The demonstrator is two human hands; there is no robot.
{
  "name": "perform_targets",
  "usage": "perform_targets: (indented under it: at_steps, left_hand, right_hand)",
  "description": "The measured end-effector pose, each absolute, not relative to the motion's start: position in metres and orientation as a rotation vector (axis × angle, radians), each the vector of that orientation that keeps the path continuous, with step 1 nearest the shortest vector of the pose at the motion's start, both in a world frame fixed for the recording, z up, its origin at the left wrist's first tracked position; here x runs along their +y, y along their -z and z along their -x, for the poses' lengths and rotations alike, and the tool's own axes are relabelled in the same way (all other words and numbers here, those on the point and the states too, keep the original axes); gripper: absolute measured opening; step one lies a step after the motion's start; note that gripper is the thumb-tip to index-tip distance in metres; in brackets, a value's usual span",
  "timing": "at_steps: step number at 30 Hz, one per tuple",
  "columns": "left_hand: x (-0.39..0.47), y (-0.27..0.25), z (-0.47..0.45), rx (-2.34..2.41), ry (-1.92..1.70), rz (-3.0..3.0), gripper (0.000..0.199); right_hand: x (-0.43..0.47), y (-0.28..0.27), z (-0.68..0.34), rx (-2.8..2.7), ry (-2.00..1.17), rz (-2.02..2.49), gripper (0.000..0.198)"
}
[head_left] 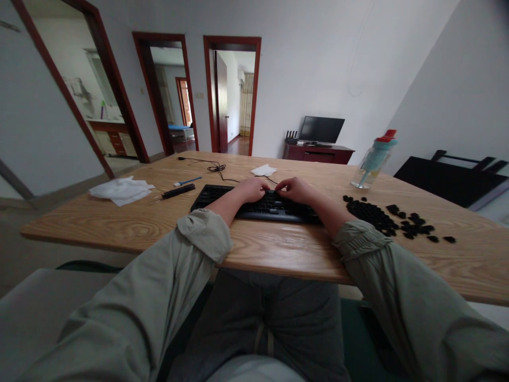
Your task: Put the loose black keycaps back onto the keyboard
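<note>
A black keyboard [278, 214] lies on the wooden table in front of me, with part of its key field bare of keycaps. My left hand [253, 189] rests over its upper middle, fingers curled and drawn together at the back row. Close beside it, my right hand [295, 189] is closed too, thumb and forefinger pinched at the same row. Whatever sits between the fingertips is too small to make out. To the right of the keyboard lie many loose black keycaps [369, 216], some in a neat block, others scattered. My forearms hide parts of both keyboard ends.
A clear bottle with a red lid [374, 162] stands at the right rear. Crumpled white tissues [121, 190], a blue-handled brush [187, 181] and a black pen-like tool [178, 191] lie left. Behind the keyboard are its cable [217, 168] and another tissue [263, 170].
</note>
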State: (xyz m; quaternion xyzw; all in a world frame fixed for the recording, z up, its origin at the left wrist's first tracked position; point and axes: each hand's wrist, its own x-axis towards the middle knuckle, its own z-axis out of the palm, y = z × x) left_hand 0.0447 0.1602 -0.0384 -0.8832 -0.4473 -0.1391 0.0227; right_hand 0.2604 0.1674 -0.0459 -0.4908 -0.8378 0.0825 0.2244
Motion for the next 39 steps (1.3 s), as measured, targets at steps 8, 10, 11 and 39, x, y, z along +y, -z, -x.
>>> perform_targets:
  at_steps: [8,10,11,39]
  left_hand:
    - [0.163,0.04,-0.044,-1.365,0.435,2.754,0.042]
    - [0.162,0.04,-0.044,-1.364,0.425,2.744,0.041]
    - [0.162,0.04,-0.045,-1.368,0.42,2.74,0.041]
    - [0.16,0.045,-0.05,-1.261,0.41,2.728,0.04]
  right_hand:
    - [0.168,0.047,-0.264,-2.351,-0.242,1.345,0.031]
    - [0.169,0.047,-0.264,-2.351,-0.242,1.362,0.031]
    - [0.169,0.047,-0.263,-2.352,-0.24,1.372,0.031]
    - [0.158,0.047,-0.258,-2.294,-0.193,1.425,0.028]
